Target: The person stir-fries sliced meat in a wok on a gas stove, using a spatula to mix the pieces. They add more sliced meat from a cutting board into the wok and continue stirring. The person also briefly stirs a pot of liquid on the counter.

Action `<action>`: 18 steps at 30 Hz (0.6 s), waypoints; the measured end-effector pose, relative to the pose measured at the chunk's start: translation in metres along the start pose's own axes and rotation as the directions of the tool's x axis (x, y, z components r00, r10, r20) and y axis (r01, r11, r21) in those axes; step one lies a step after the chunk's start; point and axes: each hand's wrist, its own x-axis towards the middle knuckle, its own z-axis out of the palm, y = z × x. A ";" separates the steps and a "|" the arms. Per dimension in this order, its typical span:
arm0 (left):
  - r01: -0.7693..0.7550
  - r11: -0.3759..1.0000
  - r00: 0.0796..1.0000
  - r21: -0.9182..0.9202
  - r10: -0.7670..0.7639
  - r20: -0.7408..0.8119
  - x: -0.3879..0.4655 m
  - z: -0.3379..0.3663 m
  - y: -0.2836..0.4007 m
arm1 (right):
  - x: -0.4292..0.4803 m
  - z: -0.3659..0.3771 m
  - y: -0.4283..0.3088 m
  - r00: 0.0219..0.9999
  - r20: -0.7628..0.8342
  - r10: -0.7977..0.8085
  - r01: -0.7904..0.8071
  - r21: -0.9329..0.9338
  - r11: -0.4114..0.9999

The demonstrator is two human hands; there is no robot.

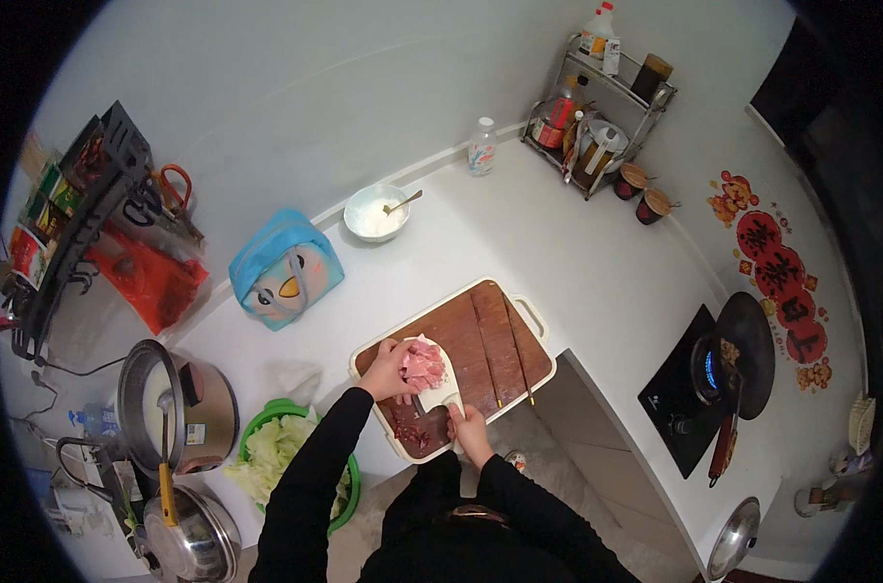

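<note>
On a wooden cutting board with a pale rim (449,313), my left hand (385,372) rests its fingers on sliced raw meat (422,363). The meat lies on the broad pale blade of a cleaver (441,391). My right hand (471,433) grips the cleaver's handle near the board's front edge. Small dark red pieces (411,436) lie on the board left of my right hand. Two chopsticks (487,350) lie across the board's right part. Left of the board, lettuce-like leaves (275,452) fill a green basket (353,495).
A wok (755,357) stands over a blue flame on the gas stove (678,415) at right. Behind the board are a blue lunch bag (285,262), a bowl of white powder (374,218) and a bottle (481,149). A rice cooker pot (208,415) and a lidded metal pot (194,539) stand left.
</note>
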 end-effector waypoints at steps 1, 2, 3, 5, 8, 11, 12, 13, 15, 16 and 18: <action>0.012 1.000 1.000 0.007 -0.012 0.019 0.002 -0.001 0.009 | -0.002 -0.003 -0.004 0.999 -0.014 0.052 -0.051 0.028 0.998; 0.080 0.992 0.996 -0.100 -0.075 0.053 0.004 -0.003 0.020 | -0.006 -0.008 -0.009 1.000 0.008 0.021 -0.021 0.046 0.999; 0.189 0.961 0.978 -0.201 -0.165 0.126 0.007 -0.004 0.031 | -0.010 -0.013 -0.016 1.000 0.006 0.017 -0.017 0.053 0.998; 0.299 0.925 0.944 -0.234 -0.250 0.215 0.015 -0.008 0.055 | -0.019 -0.024 -0.031 1.000 0.009 0.003 -0.004 0.080 0.997; -0.077 0.995 0.990 0.065 0.068 0.125 0.041 -0.001 0.095 | -0.038 -0.044 -0.057 0.997 -0.078 0.000 0.011 0.140 0.990; -0.258 0.964 0.951 0.071 0.240 0.195 0.077 0.013 0.142 | -0.064 -0.078 -0.087 0.994 -0.104 -0.010 0.039 0.285 0.958; -0.328 0.942 0.928 0.070 0.308 0.210 0.091 0.020 0.164 | -0.074 -0.092 -0.098 0.991 -0.128 -0.041 0.078 0.300 0.951; -0.353 0.932 0.914 0.077 0.326 0.241 0.102 0.028 0.186 | -0.085 -0.107 -0.109 0.985 -0.157 -0.077 0.125 0.322 0.939; -0.403 0.915 0.870 0.006 0.381 0.313 0.135 0.046 0.239 | -0.105 -0.138 -0.138 0.961 -0.253 -0.111 0.205 0.384 0.900; -0.499 0.867 0.813 -0.009 0.471 0.342 0.151 0.058 0.268 | -0.116 -0.156 -0.150 0.950 -0.277 -0.147 0.258 0.421 0.870; -0.650 0.758 0.685 -0.057 0.617 0.388 0.181 0.082 0.328 | -0.139 -0.197 -0.176 0.916 -0.360 -0.179 0.339 0.451 0.826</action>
